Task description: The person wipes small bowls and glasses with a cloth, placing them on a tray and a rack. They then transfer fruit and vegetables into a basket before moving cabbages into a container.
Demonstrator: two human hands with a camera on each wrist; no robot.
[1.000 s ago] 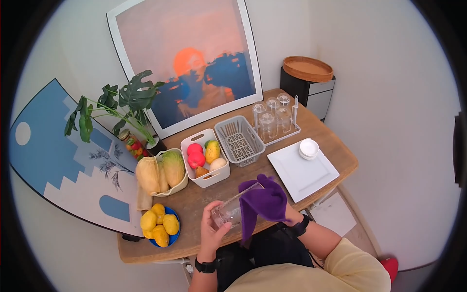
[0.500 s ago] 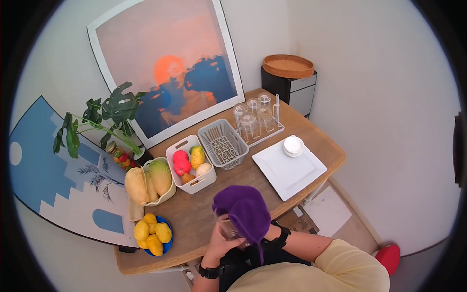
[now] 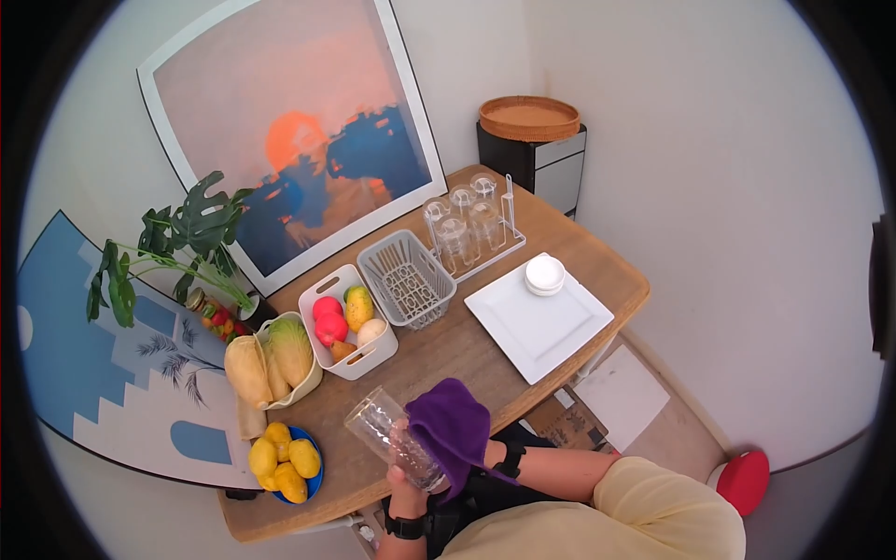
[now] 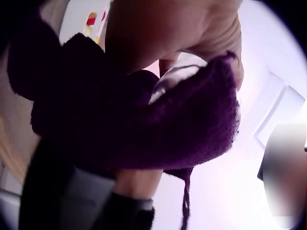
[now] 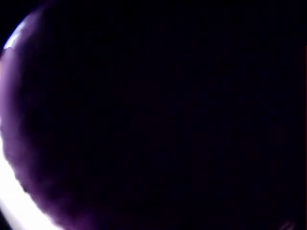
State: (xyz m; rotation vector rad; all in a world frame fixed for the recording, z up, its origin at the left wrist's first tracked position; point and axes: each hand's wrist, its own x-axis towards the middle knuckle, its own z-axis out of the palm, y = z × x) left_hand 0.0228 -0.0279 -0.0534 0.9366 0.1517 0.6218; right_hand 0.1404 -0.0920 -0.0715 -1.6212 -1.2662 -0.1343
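Observation:
My left hand [image 3: 403, 487] grips a clear, textured drinking glass [image 3: 375, 426] that leans over the table's front edge, its rim pointing up and left. A purple cloth [image 3: 454, 422] drapes over my right hand [image 3: 494, 455] and lies against the lower part of the glass. Most of the right hand is hidden under this cloth, which it holds up. In the left wrist view, the cloth [image 4: 182, 129] wraps around the end of the glass [image 4: 180, 79], below the left hand [image 4: 177, 31]. Dark cloth fills nearly all of the right wrist view.
Behind my hands stand a grey basket [image 3: 375, 266], a white bin of fruit [image 3: 364, 361] and a rack [image 3: 495, 254] with several upturned glasses. A square white plate [image 3: 541, 331] bearing small white bowls [image 3: 544, 274] is at right. Lemons [image 3: 303, 457] fill a blue bowl [image 3: 316, 481] at left.
The glass has swung from leaning right to leaning left, its rim now uncovered. The cloth has moved from its upper end to its lower end. The head view has shifted rightward.

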